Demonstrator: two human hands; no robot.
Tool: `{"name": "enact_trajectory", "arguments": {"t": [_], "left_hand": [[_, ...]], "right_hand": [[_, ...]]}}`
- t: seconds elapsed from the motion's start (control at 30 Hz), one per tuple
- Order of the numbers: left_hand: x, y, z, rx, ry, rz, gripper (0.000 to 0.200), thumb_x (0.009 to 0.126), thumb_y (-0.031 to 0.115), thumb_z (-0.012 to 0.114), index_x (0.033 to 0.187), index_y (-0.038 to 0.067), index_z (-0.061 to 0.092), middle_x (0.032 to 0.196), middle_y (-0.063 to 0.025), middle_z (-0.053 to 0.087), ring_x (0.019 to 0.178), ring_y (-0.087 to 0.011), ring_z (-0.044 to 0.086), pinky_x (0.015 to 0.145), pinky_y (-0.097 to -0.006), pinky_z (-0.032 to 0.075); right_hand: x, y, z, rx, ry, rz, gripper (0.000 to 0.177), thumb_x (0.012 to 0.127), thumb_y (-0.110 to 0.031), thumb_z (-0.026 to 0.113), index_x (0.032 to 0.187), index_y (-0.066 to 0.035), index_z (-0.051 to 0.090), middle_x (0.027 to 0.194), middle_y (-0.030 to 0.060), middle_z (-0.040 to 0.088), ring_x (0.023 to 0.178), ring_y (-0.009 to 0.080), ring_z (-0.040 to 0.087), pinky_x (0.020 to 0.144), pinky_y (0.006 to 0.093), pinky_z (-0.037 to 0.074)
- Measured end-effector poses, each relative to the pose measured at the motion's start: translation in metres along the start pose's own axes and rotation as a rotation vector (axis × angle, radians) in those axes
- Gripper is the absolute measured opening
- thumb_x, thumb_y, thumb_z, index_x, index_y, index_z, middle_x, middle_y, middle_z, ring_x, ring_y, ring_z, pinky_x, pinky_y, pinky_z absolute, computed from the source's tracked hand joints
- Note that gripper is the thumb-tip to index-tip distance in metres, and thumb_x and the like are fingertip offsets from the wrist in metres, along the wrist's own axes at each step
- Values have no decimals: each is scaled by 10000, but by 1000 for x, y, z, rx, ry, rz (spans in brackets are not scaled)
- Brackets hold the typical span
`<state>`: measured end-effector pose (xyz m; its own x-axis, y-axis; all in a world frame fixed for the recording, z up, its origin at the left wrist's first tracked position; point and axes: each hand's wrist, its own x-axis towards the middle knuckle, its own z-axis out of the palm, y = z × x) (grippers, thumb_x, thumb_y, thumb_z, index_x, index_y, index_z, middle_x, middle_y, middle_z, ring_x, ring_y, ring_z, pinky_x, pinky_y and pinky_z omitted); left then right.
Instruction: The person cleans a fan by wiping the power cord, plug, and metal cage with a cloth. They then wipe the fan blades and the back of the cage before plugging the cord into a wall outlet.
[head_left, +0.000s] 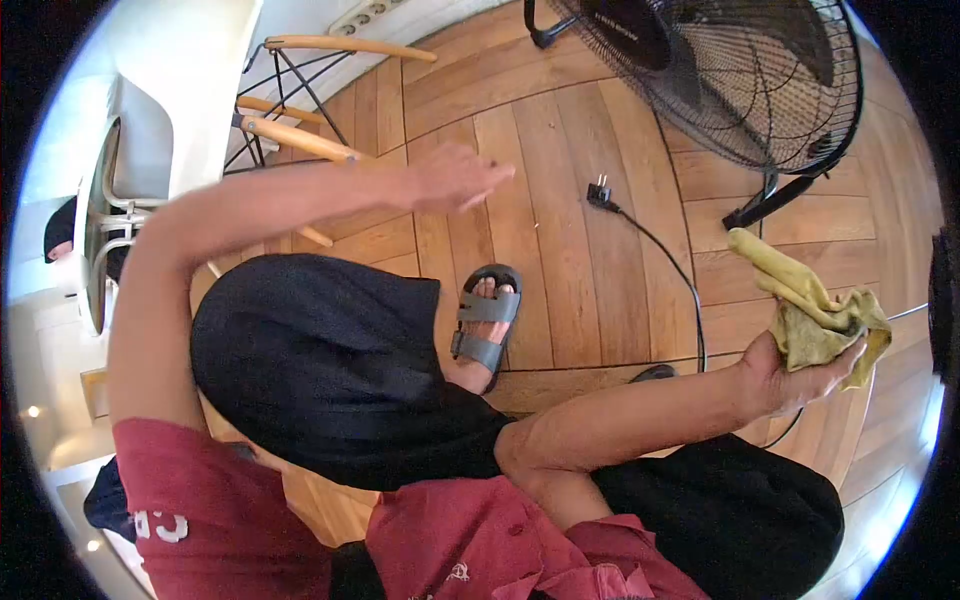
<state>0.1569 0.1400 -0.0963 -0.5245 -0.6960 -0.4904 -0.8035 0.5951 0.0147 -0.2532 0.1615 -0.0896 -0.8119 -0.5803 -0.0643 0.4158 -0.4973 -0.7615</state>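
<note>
Right hand (790,375) grips a crumpled yellow cloth (815,310) at right, near the floor fan (740,80), while the left hand (455,178) hovers open, fingers flat, above the wood floor (560,300), left of the loose plug (600,192).

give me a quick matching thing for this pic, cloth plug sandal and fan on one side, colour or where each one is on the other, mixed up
Column one:
1 cloth
2 plug
3 sandal
4 fan

Column two:
a black, standing at the top right of the view
b grey, worn on a foot
c yellow, held in the right hand
d lying loose on the wooden floor

Pairs: 1-c, 2-d, 3-b, 4-a
</note>
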Motion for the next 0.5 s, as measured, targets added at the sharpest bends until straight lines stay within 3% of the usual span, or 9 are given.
{"name": "enact_trajectory", "arguments": {"t": [0.1,0.2,0.33,0.4,0.5], "left_hand": [[-29,23,57,-85,143,10,206,863,158,609,1039,70,549,831,-138,653,710,-358,654,631,-488,510],[-37,34,126,-206,454,-255,227,893,182,603,1091,74,575,838,-160,668,719,-360,662,639,-456,519],[25,11,120,-541,737,-592,272,918,241,632,1124,67,595,893,-187,681,798,-343,675,676,-444,526],[72,-12,102,-456,855,-490,321,927,302,623,1152,78,576,869,-181,676,782,-365,670,663,-454,523],[128,-30,91,-289,763,-521,311,914,311,644,1112,73,609,903,-163,687,801,-350,673,673,-462,521]], "right_hand": [[8,-7,0,73,-25,36,456,948,-273,600,1306,-4,511,1199,146,627,1058,272,639,880,423,563],[14,-10,-10,17,10,-14,452,953,-270,600,1309,-7,507,1192,143,627,1052,266,638,868,417,566],[14,0,-14,-15,46,-25,443,955,-259,611,1305,-10,507,1199,140,619,1053,260,635,864,418,564],[12,6,-8,-12,-14,-9,441,956,-256,615,1306,-9,506,1203,138,614,1056,260,633,861,416,563],[-6,3,15,-64,-94,-12,454,957,-252,620,1323,-14,497,1209,134,615,1054,254,634,857,407,562]]}}
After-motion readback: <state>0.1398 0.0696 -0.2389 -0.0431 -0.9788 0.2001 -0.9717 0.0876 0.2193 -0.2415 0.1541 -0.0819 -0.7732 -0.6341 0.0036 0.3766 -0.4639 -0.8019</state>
